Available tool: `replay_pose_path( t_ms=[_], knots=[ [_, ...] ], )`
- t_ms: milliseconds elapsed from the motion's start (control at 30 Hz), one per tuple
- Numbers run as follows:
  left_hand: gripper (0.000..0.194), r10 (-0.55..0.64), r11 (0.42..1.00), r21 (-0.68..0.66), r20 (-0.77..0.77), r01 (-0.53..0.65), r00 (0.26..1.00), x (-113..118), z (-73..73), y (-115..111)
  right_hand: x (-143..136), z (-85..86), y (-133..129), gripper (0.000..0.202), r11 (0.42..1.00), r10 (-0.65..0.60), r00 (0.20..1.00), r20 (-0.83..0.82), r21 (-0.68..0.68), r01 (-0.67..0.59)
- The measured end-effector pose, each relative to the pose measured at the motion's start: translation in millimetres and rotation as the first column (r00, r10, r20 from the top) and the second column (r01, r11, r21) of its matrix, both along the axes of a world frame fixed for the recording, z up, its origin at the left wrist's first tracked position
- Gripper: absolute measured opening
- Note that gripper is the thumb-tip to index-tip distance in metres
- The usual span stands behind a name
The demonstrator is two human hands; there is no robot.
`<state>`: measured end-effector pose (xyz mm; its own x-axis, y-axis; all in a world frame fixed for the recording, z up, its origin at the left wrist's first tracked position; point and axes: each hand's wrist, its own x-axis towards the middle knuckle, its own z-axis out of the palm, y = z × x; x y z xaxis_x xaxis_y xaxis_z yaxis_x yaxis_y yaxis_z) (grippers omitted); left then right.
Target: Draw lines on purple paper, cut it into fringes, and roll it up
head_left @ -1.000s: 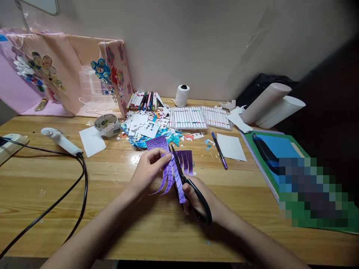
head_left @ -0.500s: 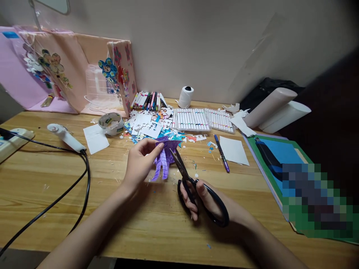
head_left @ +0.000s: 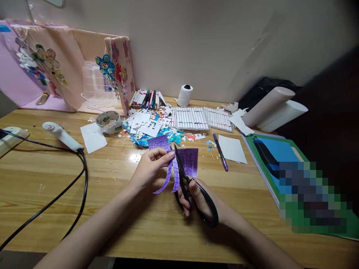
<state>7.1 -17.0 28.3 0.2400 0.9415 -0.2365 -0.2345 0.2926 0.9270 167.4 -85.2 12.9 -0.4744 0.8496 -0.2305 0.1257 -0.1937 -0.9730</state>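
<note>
My left hand (head_left: 153, 166) pinches a piece of purple paper (head_left: 189, 160) marked with dark wavy lines. Two narrow strips of it hang down in front of the fingers, and wider parts spread to the upper left and the right. In my right hand (head_left: 196, 196) is a pair of black-handled scissors (head_left: 182, 173), thumb through one loop and fingers in the other. Their blades point up and lie against the paper just right of my left fingertips. The paper partly hides the blade tips.
Paper scraps (head_left: 146, 125) pile up behind my hands, near marker sets (head_left: 192, 117) and a thread spool (head_left: 185, 95). Left are a tape roll (head_left: 109, 122), a white corded tool (head_left: 63, 136) and its black cable (head_left: 85, 186). A purple pen (head_left: 220, 151) and white paper (head_left: 232, 149) lie right.
The purple paper has turned and opened out, its wider part now spreading right. My left hand has shifted slightly right, and the scissors' blades have come up against the paper.
</note>
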Motion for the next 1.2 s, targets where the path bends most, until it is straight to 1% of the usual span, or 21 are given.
replay_pose_path(
  t_ms=[167, 300, 400, 500, 567, 633, 700, 767, 900, 1000, 1100, 1200],
  knots=[
    [0.031, -0.048, 0.996, -0.073, 0.089, 0.055, 0.995, 1.9, -1.1, -1.8, -2.6, -6.9, -0.4, 0.067, 0.999, -0.031, 0.999, -0.022, 0.029, 0.031],
    [0.032, -0.082, 0.992, -0.084, 0.138, 0.094, 0.987, 2.4, -3.4, -1.8, -3.7, -16.6, -2.8, 0.065, 0.996, -0.080, 0.995, -0.057, 0.031, 0.082],
    [0.030, -0.088, 0.991, -0.087, 0.138, 0.100, 0.987, 2.4, -4.2, -1.2, -3.0, -20.8, -3.5, 0.063, 0.996, -0.085, 0.994, -0.063, 0.010, 0.085],
    [0.029, -0.081, 0.992, -0.083, 0.135, 0.093, 0.988, 1.9, -3.4, -0.6, -2.3, -19.5, -2.3, 0.063, 0.997, -0.079, 0.996, -0.048, 0.008, 0.080],
    [0.027, -0.079, 0.994, -0.061, 0.102, 0.086, 0.992, 1.0, -1.1, -0.3, -2.2, -16.5, -0.8, 0.064, 0.996, -0.082, 0.996, -0.035, 0.034, 0.083],
    [0.024, -0.067, 0.998, -0.013, 0.045, 0.068, 0.997, -0.4, 2.6, -0.4, -1.7, -13.3, 0.4, 0.065, 0.994, -0.080, 0.997, -0.015, 0.079, 0.081],
    [0.022, -0.044, 0.998, 0.046, -0.019, 0.045, 0.999, -2.1, 6.4, -0.5, -0.4, -11.0, 1.0, 0.066, 0.993, -0.063, 0.998, -0.006, 0.100, 0.064],
    [0.021, 0.005, 0.995, 0.099, -0.082, 0.003, 0.997, -3.9, 8.9, -0.2, 2.0, -9.1, 0.9, 0.069, 0.996, -0.032, 0.999, -0.017, 0.080, 0.033],
    [0.020, 0.179, 0.968, 0.210, -0.209, -0.135, 0.961, -7.5, 8.4, 2.4, 7.5, -1.3, 0.1, 0.075, 0.998, 0.050, 0.998, -0.045, -0.021, -0.051],
    [0.020, 0.297, 0.931, 0.285, -0.230, -0.228, 0.927, -9.6, 5.9, 4.3, 9.3, 6.9, -1.1, 0.077, 0.991, 0.089, 0.994, -0.062, -0.095, -0.095],
    [0.020, 0.328, 0.912, 0.321, -0.203, -0.254, 0.923, -9.9, 4.8, 4.1, 8.3, 11.0, -2.5, 0.077, 0.985, 0.103, 0.992, -0.073, -0.130, -0.112],
    [0.019, 0.293, 0.921, 0.318, -0.184, -0.225, 0.938, -8.5, 5.8, 2.1, 5.3, 9.7, -3.0, 0.076, 0.989, 0.079, 0.996, -0.048, -0.123, -0.084]
  ],
)
